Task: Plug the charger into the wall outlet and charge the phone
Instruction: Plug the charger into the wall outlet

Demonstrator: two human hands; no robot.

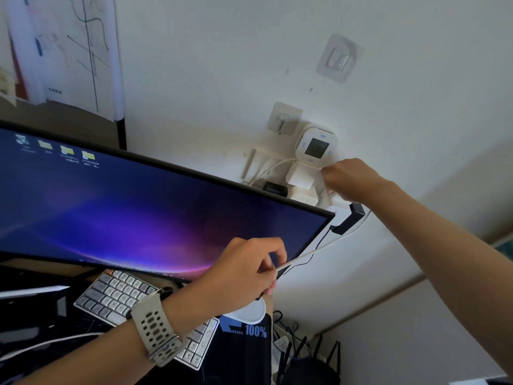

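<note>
Your right hand (347, 179) grips the charger (301, 177) at the outlet; your left hand (244, 269) pinches the cable (319, 250). Tugging could unseat it.

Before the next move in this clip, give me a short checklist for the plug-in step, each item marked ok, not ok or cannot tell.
1. Right hand is at the wall outlet cluster: ok.
2. Right hand grips a charger: cannot tell; the fingers are curled against the white adapters, and what they hold is hidden.
3. Charger seated in a socket: cannot tell; a white plug block sits there, but whose it is stays unclear.
4. Left hand pinches the white cable: ok.
5. Cable runs free past the monitor corner up toward the outlet: ok.
6. Phone in view for charging: cannot tell; none is clearly visible.
</note>
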